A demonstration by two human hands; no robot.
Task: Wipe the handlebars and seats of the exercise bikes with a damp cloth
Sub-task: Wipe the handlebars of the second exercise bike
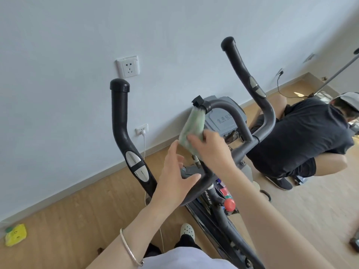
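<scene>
both forearms reach forward, left grip [174,177] open-fingered, right grip [211,147] holding the cloth [192,131].

We've got open air between the left handlebar grip [124,129] and the right handlebar grip [245,74], but the grey centre loop bar [234,113] cuts across it, and our right hand [211,150] holding the green cloth [192,131] fills that gap. On our right a crouching person [303,133] blocks the floor [310,214], and the wall [77,45] stands just behind.

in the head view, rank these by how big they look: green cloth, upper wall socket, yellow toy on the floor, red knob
1. green cloth
2. upper wall socket and yellow toy: about alike, and at different distances from the camera, so not ranked apart
3. red knob, smallest
</scene>
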